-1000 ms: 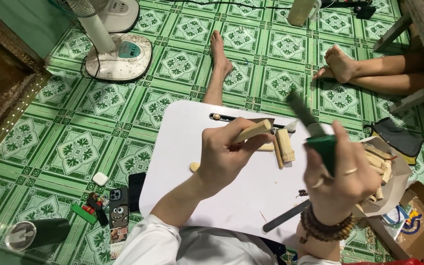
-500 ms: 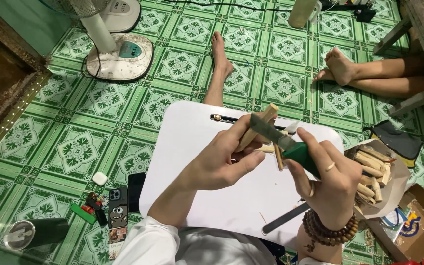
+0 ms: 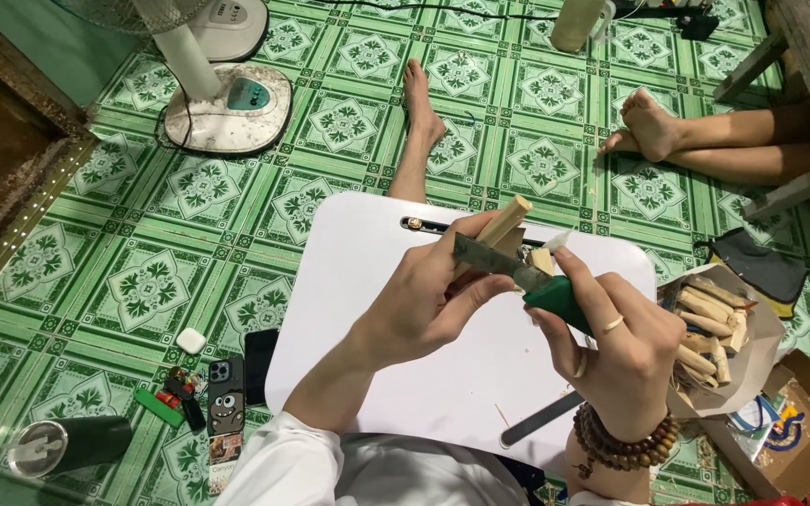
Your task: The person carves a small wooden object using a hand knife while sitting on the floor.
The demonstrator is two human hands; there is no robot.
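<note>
A white worktop (image 3: 377,375) is lying over the green tiled floor (image 3: 142,281), with a brown cardboard box (image 3: 799,422) sitting at four o'clock and a paper package of wood sticks (image 3: 714,328) at three o'clock. Above the worktop's centre, the left hand (image 3: 424,300) is closing its grip around a pale wood stick (image 3: 503,223). The right hand (image 3: 625,342) is clasping a green-handled knife (image 3: 527,276), its blade lying against the stick.

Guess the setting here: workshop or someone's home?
Likely a home floor used as a craft spot: green patterned floor tiles, a pedestal fan base, and a white lap table where the hands whittle a wooden stick.
</note>
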